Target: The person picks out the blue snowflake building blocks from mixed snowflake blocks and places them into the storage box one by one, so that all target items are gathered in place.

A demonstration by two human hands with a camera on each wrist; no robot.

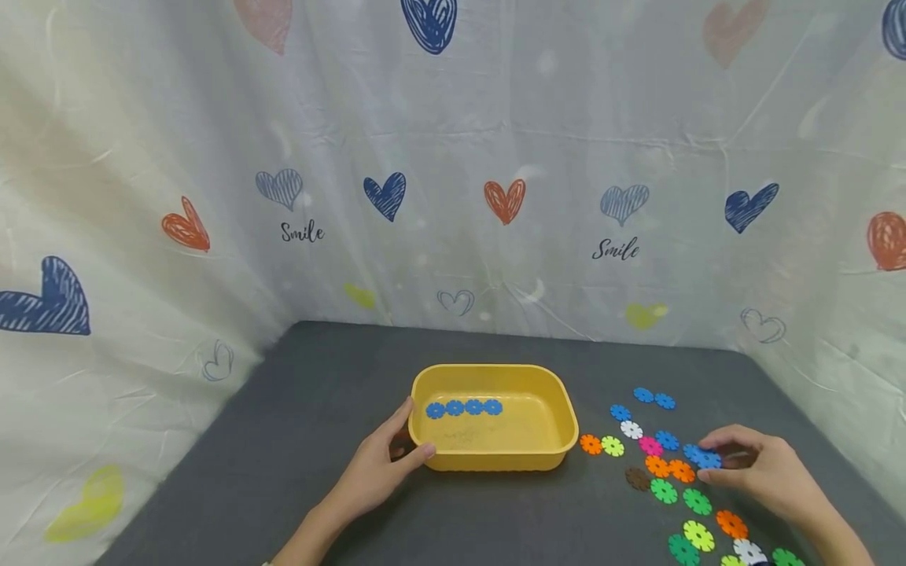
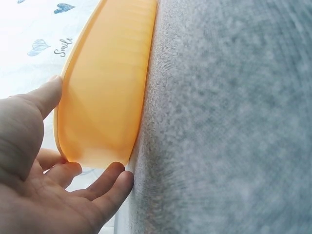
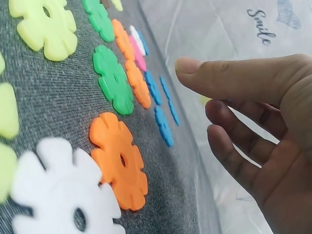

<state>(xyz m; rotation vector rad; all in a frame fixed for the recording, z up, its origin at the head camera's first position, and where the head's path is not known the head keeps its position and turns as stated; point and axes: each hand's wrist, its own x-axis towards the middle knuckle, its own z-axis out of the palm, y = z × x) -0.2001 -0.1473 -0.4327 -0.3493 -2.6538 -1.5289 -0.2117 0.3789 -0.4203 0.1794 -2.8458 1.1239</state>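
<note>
My left hand [image 1: 385, 456] grips the left end of a yellow plastic basket [image 1: 488, 461], the thumb on its near rim and the fingers along its end wall. Four blue snowflake discs [image 1: 454, 407] lie in a row inside it. Over at the right, my right hand [image 1: 760, 468] pinches a blue snowflake disc [image 1: 710, 461] between thumb and index finger; in the right wrist view the thumb hides most of it. Just beside it, overlapped in the head view, is another blue disc [image 3: 163, 126] on the dark cloth.
Loose snowflake discs are scattered right of the basket: orange [image 1: 731, 523], green [image 1: 697, 501], white [image 1: 631, 429], pink [image 1: 650, 446], brown [image 1: 638, 479], yellow-green [image 1: 698, 535] and more blue [image 1: 643, 395]. A heart-printed curtain [image 1: 453, 259] stands behind the grey table [image 1: 340, 369].
</note>
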